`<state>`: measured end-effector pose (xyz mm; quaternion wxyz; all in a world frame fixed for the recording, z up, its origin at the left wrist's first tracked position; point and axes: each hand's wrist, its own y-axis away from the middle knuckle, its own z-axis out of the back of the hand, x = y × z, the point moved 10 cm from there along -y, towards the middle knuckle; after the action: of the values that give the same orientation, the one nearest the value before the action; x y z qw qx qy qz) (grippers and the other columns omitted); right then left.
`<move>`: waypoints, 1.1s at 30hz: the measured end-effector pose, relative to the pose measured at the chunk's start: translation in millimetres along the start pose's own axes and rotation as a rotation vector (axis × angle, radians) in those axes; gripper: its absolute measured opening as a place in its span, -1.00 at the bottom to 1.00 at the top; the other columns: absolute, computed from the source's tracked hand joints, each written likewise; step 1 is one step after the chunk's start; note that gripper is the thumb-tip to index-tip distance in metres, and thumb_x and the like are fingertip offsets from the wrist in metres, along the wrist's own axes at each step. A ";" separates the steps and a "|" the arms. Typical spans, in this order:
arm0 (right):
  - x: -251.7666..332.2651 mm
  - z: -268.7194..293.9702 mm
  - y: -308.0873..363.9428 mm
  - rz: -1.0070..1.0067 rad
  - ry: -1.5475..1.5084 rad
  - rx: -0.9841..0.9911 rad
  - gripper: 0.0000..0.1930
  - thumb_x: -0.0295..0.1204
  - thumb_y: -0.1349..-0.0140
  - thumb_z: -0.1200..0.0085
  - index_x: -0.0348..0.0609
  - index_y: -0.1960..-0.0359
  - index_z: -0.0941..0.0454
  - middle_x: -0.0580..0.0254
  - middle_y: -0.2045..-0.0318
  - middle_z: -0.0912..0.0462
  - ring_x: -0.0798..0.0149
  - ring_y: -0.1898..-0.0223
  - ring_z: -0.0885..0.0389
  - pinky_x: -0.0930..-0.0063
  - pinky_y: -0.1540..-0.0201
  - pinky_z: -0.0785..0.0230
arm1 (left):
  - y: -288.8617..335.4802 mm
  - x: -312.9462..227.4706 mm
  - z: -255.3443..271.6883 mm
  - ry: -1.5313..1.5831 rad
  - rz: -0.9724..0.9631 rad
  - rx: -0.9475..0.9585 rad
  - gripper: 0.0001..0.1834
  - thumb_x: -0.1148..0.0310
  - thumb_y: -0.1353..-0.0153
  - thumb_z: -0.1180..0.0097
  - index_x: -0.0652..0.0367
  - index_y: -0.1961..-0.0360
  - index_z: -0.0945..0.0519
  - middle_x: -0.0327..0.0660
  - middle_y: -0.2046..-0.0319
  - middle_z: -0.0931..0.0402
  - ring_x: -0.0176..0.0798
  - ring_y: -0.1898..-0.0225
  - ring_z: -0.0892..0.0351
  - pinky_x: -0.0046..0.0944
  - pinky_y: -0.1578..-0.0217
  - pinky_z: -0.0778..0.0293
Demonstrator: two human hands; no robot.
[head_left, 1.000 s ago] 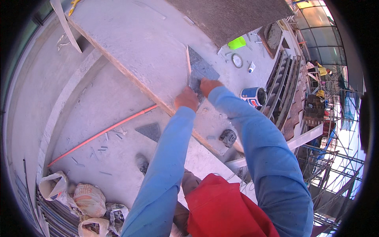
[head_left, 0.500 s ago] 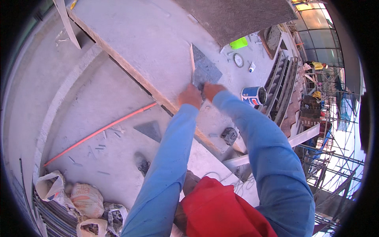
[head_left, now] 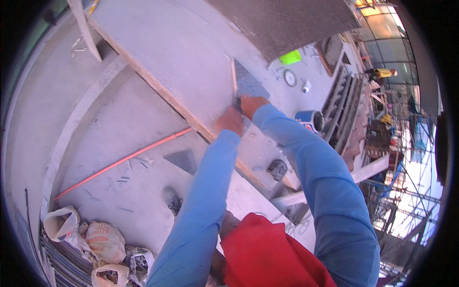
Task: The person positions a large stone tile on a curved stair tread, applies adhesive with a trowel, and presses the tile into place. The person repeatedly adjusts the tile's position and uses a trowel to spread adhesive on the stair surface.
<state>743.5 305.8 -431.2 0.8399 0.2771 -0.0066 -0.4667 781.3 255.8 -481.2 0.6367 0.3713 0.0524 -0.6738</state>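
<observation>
My left hand point(head_left: 230, 120) is closed, its fingers blurred and mostly hidden from above. Just beyond it on the right, my right hand point(head_left: 253, 105) is closed too, over the near end of a flat dark grey piece point(head_left: 251, 82) with angled edges. A small dark bit shows between the two hands, but what they grip cannot be made out. Along the left edge of the grey piece runs a thin pale strip point(head_left: 234, 76). Both arms reach forward in blue sleeves.
A long wooden board point(head_left: 158, 93) crosses the grey surface. An orange-red rod point(head_left: 124, 159) and a dark triangular piece point(head_left: 181, 161) lie left of my arms. Rightward are a blue-and-white bucket point(head_left: 306, 117), a lime-green container point(head_left: 290, 57) and stacked slats point(head_left: 342, 103). Filled sacks point(head_left: 105, 240) stand lower left.
My right hand has moved slightly left and farther forward over the grey piece. My left hand has come a little nearer to me. The whole view has shifted slightly.
</observation>
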 end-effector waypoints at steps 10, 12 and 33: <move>-4.3 -3.7 -20.3 -0.015 -0.122 0.104 -0.81 -0.42 -0.35 0.10 -0.24 0.12 -0.48 -0.21 0.26 -0.72 -0.17 0.21 -0.75 0.03 0.16 -0.61 | -0.4 14.9 -17.7 0.162 0.144 0.008 -0.65 0.12 -0.43 0.08 0.11 -0.05 -0.49 -0.07 0.02 -0.59 0.07 0.04 -0.68 0.07 0.02 -0.58; 4.7 -0.5 -16.0 0.048 0.006 0.158 -0.81 -0.42 -0.35 0.11 -0.24 0.12 -0.48 -0.21 0.25 -0.71 -0.17 0.20 -0.74 0.02 0.15 -0.60 | 0.8 16.6 -16.0 0.218 0.155 -0.025 -0.65 0.09 -0.44 0.09 0.11 -0.02 -0.47 -0.04 0.08 -0.64 0.10 0.08 -0.69 0.08 0.02 -0.58; -36.5 -0.6 -43.5 -0.183 -0.108 -0.004 -0.79 -0.42 -0.35 0.10 -0.24 0.11 -0.52 -0.16 0.18 -0.72 -0.17 0.14 -0.72 -0.02 0.09 -0.57 | -0.2 12.6 -13.0 0.193 0.144 -0.016 -0.59 0.02 -0.40 0.01 0.17 0.05 -0.49 -0.03 0.12 -0.65 0.15 0.08 -0.69 0.08 0.07 -0.58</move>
<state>689.2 316.9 -443.1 0.7928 0.2493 -0.0257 -0.5555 787.8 252.5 -497.7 0.6785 0.4322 0.0921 -0.5868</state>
